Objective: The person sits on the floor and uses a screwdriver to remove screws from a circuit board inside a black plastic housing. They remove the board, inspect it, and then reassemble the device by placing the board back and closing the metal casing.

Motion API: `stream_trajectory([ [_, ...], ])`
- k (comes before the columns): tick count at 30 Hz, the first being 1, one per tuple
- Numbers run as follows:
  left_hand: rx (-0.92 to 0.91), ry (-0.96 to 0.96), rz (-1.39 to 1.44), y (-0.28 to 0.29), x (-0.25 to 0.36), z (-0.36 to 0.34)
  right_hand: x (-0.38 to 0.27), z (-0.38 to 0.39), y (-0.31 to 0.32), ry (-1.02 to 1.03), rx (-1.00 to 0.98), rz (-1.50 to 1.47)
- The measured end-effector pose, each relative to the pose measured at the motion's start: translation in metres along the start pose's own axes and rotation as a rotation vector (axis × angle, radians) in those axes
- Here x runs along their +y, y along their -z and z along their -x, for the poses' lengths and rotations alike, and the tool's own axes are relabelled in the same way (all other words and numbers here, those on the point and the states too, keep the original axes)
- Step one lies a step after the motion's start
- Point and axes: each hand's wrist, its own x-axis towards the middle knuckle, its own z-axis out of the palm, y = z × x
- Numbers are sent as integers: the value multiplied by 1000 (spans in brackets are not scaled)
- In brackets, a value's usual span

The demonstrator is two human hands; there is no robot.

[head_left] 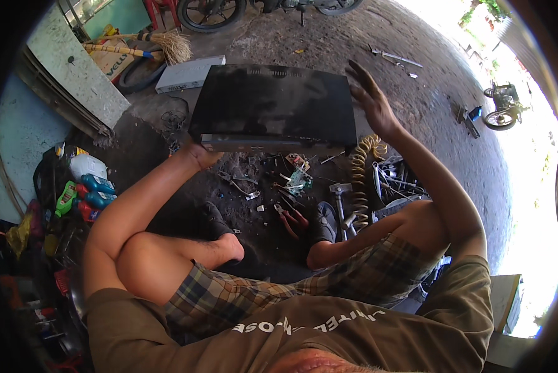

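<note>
Raised in front of me is a flat black electronics box [273, 102] with vent slots along its far edge and a lighter strip on its near side. My left hand [203, 156] grips the box's near left corner from below, most of its fingers hidden underneath. At the right end, my right hand [375, 107] is open with fingers stretched out and apart, its inner side close against the box edge. Below on the ground lie red-handled pliers [286, 219], a green circuit board [300, 180] and a hammer [340, 194].
A coiled yellowish hose [360, 180] and a bin of metal parts [397, 177] are by my right knee. Bottles [95, 186] crowd the left side. A white carton [189, 74], a straw broom [172, 47] and a motorcycle [213, 13] stand farther off.
</note>
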Motion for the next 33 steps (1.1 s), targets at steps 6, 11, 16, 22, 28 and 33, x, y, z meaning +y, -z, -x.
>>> stream_trajectory([
  [6, -26, -306, -887, 12, -7, 1, -5, -1, -22, -613, -260, -691],
  [11, 112, -258, -333, 27, -8, -3, -25, -13, -40, -662, -259, -487],
  [16, 164, 70, 929, -59, 83, -12, -15, -17, -36, -771, -120, -539],
  [22, 174, -77, 302, -39, 65, -19, 2, -36, -35, -816, -155, -487],
  [28, 333, 249, 905, -53, 77, -19, 16, -37, -38, -842, -192, -539],
  [33, 302, 245, 849, -56, 77, -17, 6, -38, -35, -828, -242, -546],
])
